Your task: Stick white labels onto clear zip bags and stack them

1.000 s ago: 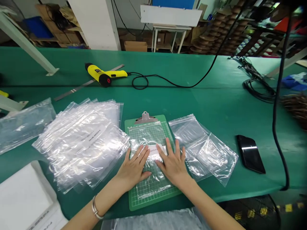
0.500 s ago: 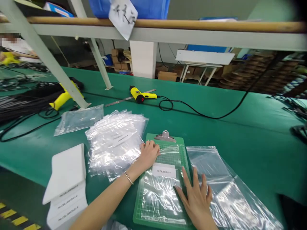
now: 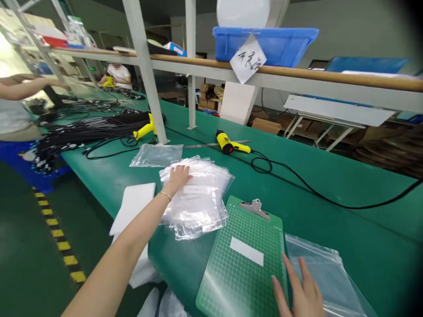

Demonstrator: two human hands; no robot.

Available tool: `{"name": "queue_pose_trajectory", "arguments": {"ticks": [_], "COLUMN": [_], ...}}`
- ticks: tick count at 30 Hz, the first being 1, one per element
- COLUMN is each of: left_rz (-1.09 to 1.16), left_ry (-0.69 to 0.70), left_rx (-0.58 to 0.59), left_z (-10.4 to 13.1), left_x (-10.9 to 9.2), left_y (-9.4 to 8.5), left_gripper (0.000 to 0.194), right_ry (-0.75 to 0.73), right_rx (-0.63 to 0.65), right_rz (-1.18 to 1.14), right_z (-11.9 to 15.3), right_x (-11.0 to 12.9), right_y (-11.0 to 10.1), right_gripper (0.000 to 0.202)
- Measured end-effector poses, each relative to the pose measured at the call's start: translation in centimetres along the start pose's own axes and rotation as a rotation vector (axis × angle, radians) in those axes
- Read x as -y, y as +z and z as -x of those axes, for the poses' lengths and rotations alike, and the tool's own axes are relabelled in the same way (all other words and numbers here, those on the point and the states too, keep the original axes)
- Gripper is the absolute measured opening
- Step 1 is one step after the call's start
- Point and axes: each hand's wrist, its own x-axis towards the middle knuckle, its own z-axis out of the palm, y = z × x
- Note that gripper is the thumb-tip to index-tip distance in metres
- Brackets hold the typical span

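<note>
On the near part of a long green-topped worktable [image 3: 330, 176] lies a green clipboard with a white printed grid [image 3: 251, 281], its silver metal clip [image 3: 256, 209] at the far end and a white rectangular strip [image 3: 246, 251] on its face. Left of the clipboard, a fanned pile of clear plastic bags [image 3: 201, 209] is spread on the table. The left hand [image 3: 179, 176] rests on this pile's far left part, fingers slightly apart and bent; whether they pinch a bag, I cannot tell. The right hand [image 3: 301, 293] is at the clipboard's right edge, fingers spread, with nothing pinched between them; whether it touches the board is unclear. Just right of the clipboard, partly behind that hand, lie more clear zip bags [image 3: 330, 273].

Farther left of the clipboard, beyond the pile, is a stack of soft white sheets [image 3: 136, 204]. Beyond the clipboard, a yellow and black heat gun [image 3: 225, 143] lies across a thin steel ruler [image 3: 206, 145], its black cord looping off to the right. Far to the clipboard's left, a second yellow tool [image 3: 145, 130] sits beside bundled black cables [image 3: 95, 127]. Above and beyond the clipboard, a shelf holds a blue plastic bin [image 3: 264, 48] with handwritten white paper [image 3: 247, 58] hanging at its front.
</note>
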Motion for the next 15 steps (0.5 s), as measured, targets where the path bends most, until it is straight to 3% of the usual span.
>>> {"name": "queue_pose_trajectory", "arguments": {"ticks": [2, 5, 7, 10, 13, 15], "left_rz": [0.06, 0.154, 0.211, 0.312, 0.549, 0.753], "left_ry": [-0.043, -0.169, -0.326, -0.659, -0.872, -0.892], "left_rx": [-0.012, -0.132, -0.263, -0.431, -0.328, -0.172], "left_z": [0.9, 3.9, 7.7, 16.0, 23.7, 26.6], "left_x": [1.4, 4.3, 6.6, 9.8, 11.4, 11.5], "left_y": [0.3, -1.6, -3.7, -5.4, -5.1, -4.8], "left_gripper": [0.028, 0.033, 0.036, 0.041, 0.04, 0.044], "right_ry": [-0.127, -0.177, -0.187, -0.222, -0.166, -0.075], "right_rx": [0.07, 0.302, 0.509, 0.737, 0.922, 1.039], "right_rz": [-0.138, -0.386, -0.548, -0.808, -0.993, -1.019], "right_z": [-0.6, -1.0, -0.9, -0.8, -0.8, -0.6], "right_x": [2.5, 6.9, 9.8, 13.6, 17.4, 19.9], "right_y": [0.1, 0.3, 0.7, 2.0, 4.6, 6.5], "right_gripper": [0.044, 0.041, 0.038, 0.035, 0.034, 0.039]}}
